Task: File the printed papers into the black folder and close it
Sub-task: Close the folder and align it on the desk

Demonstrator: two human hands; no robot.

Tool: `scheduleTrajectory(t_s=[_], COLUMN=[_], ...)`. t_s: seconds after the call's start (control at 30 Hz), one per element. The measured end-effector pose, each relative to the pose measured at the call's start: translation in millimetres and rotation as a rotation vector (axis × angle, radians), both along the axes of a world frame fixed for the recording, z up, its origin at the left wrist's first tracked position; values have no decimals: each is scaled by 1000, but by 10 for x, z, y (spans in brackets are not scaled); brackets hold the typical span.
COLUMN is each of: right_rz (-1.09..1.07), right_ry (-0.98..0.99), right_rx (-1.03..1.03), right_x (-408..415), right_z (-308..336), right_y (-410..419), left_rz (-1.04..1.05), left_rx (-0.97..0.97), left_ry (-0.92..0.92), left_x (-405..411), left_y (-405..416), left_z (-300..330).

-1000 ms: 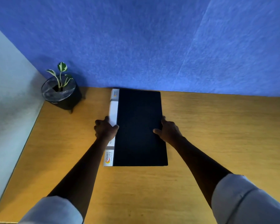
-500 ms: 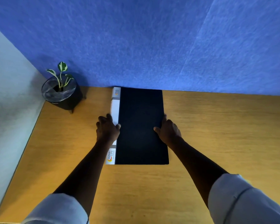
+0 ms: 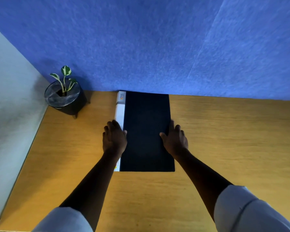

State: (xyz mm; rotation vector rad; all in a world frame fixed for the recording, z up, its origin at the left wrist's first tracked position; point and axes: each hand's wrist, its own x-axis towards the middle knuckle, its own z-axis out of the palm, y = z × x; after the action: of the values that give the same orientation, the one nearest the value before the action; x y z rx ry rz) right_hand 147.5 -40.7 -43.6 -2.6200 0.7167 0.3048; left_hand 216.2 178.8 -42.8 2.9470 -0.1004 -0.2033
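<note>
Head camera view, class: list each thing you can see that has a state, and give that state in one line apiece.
Folder: closed, lying flat on the desk, far end against the blue wall.
Left hand: open, palm down on the folder's white spine edge.
Right hand: open, palm down on the folder's right edge.
Potted plant: upright in the desk's far left corner.
Desk: bears the folder and the plant.

You're at an office desk, cubicle-style. Evidence: blue felt partition panel runs along the back edge of a wood-grain laminate desktop, pale side panel closes off the left. Small potted plant sits in the back-left corner. A closed black folder with a white labelled spine lies flat on the desktop, far end against the partition.
</note>
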Motion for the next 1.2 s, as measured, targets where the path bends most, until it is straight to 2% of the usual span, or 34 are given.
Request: scheduleTrajectory(t_s=[0.1, 0.17, 0.3, 0.4, 0.57, 0.9, 1.2], right_rz=[8, 45, 145, 176, 182, 165, 182], right_ry=[-78, -133, -156, -176, -189, -218, -164], right_rx=[-112, -175, -94, -75, -169, -191, -199], right_x=[-105, -189, -353, -452, -475, -487, -474], right_z=[-23, -73, -254, -363, -442, -506, -461], right_y=[98, 199, 339, 327, 345, 348, 361], left_rz=[-142, -239, -347, -367, -379, -376, -389], left_rx=[13, -22, -102, -58, -51, -58, -24], left_ry=[-120, -123, -53, -61, -115, -115, -109], left_x=[-172, -320, -571, -623, -619, -614, -616], left_y=[-47, -131, -261, -208, -167, -170, -166], left_z=[-36, -98, -305, -454, -582, -570, -537])
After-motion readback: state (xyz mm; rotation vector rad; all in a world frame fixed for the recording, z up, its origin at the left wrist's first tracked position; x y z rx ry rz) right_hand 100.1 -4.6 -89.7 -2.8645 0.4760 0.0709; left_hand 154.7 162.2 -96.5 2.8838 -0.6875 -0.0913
